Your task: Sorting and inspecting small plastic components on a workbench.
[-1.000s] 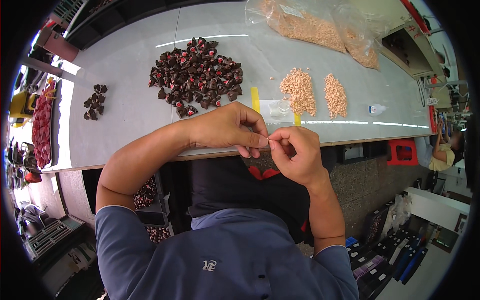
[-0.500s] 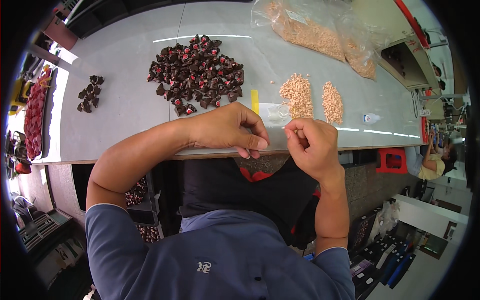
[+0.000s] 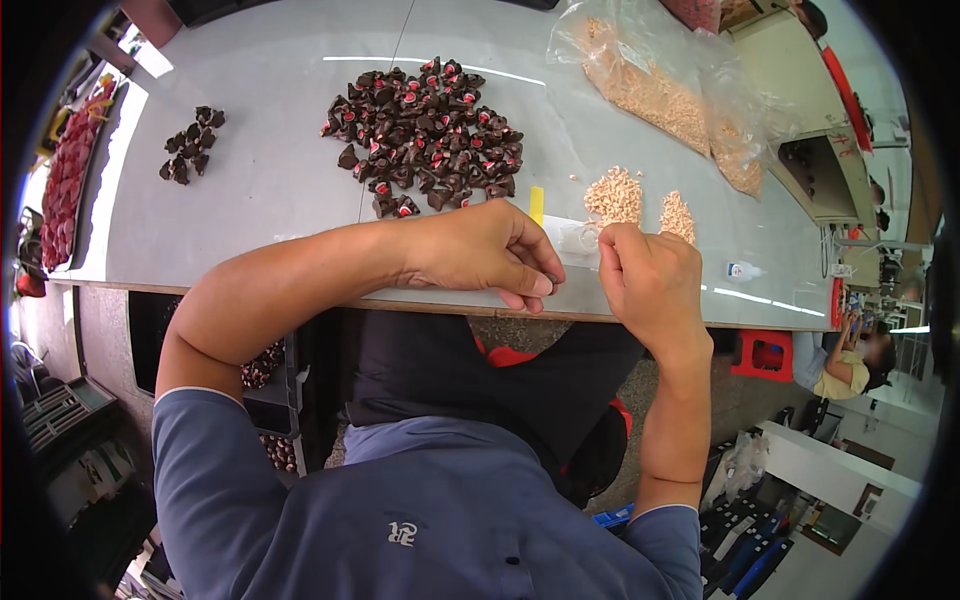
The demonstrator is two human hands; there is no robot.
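My left hand [image 3: 495, 250] is over the table's near edge, thumb and fingers pinched on a small dark piece [image 3: 554, 284], mostly hidden. To its right, my right hand [image 3: 655, 280] is closed, its fingertips at a small clear dish [image 3: 580, 238]; whatever it may pinch is hidden. Just beyond my right hand lie a pile of small beige pieces [image 3: 613, 197] and a narrower beige pile [image 3: 677, 217]. A large heap of dark brown pieces, several with red faces [image 3: 430, 135], spreads beyond my left hand. Yellow tape [image 3: 537, 205] sticks to the table beside the dish.
A small group of dark pieces [image 3: 190, 145] lies at the far left. Clear bags of beige pieces [image 3: 650, 95] rest at the back right. A small white bottle [image 3: 742, 271] lies on the right, above a red stool [image 3: 763, 357]. Another person [image 3: 845, 370] sits farther right.
My right hand has moved away from my left, to the dish and the beige piles. My left hand keeps its pinch, the dark piece now showing. The whole view has shifted slightly.
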